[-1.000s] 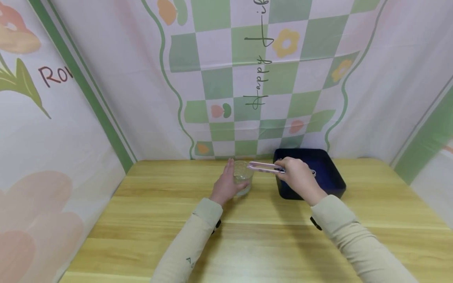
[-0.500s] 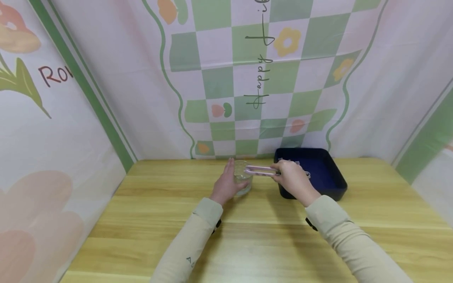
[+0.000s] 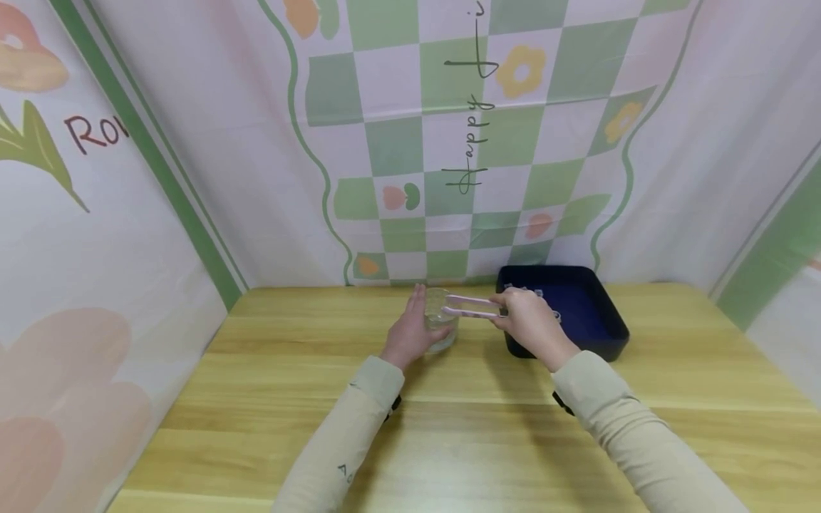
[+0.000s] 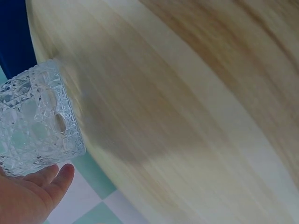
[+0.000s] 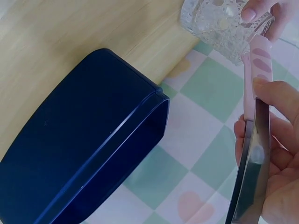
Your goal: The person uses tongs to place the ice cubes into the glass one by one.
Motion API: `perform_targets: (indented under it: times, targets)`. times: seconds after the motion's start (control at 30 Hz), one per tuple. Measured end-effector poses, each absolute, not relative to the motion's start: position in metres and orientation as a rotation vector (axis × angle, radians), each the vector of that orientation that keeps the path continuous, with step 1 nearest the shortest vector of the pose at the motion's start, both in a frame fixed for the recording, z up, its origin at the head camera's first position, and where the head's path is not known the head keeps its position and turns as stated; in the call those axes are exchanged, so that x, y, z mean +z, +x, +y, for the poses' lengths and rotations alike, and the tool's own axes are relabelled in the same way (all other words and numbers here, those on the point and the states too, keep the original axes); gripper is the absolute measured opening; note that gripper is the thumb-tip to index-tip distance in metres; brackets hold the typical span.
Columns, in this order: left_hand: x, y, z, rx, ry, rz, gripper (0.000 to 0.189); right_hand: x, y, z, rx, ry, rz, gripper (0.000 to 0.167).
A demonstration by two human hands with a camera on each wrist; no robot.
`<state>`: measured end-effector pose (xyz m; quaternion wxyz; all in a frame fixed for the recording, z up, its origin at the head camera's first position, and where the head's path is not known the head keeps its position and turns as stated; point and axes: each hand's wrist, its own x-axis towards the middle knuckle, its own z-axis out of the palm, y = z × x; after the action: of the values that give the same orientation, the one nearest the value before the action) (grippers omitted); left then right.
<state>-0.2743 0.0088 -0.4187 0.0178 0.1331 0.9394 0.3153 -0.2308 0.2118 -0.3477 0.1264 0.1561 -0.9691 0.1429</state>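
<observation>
A clear cut-glass tumbler point(image 3: 441, 333) stands upright on the table. My left hand point(image 3: 410, 333) holds it, fingers along its left side and thumb across the near side. In the left wrist view the tumbler's patterned wall point(image 4: 39, 123) shows above the fingertips. My right hand point(image 3: 531, 320) grips small tongs point(image 3: 474, 306) with pink tips and shiny metal arms. The tips are spread apart over the tumbler's rim, with nothing visible between them. In the right wrist view my thumb presses on one arm of the tongs point(image 5: 260, 60), close to the tumbler.
A dark blue open box point(image 3: 590, 335) stands at the back right, partly behind my right hand. Several small clear pieces point(image 3: 537, 293) lie in it. The wooden table point(image 3: 462, 442) meets a printed cloth point(image 3: 449, 235) at its back edge.
My right hand has moved slightly left with the tongs, and their tips have spread apart over the tumbler. More clear pieces in the box have come into view. The left hand has stayed put.
</observation>
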Motion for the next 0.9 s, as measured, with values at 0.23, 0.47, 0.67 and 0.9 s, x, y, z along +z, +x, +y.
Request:
perform_targets:
  times: [0.23, 0.47, 0.67, 0.9]
  targets:
    - [-0.420, -0.276, 0.009, 0.978, 0.420, 2.924, 0.102, -0.344, -0.230, 0.216, 0.436, 0.417, -2.819, 0.032]
    - [-0.420, -0.275, 0.010, 0.951, 0.431, 2.957, 0.100, -0.340, -0.234, 0.228, 0.455, 0.330, -2.791, 0.033]
    - [-0.417, -0.273, 0.009, 0.917, 0.430, 2.979, 0.099, -0.337, -0.237, 0.247, 0.446, 0.253, -2.742, 0.034]
    - [-0.415, -0.270, 0.010, 0.944, 0.447, 2.974, 0.097, -0.341, -0.238, 0.275, 0.508, 0.105, -2.745, 0.034]
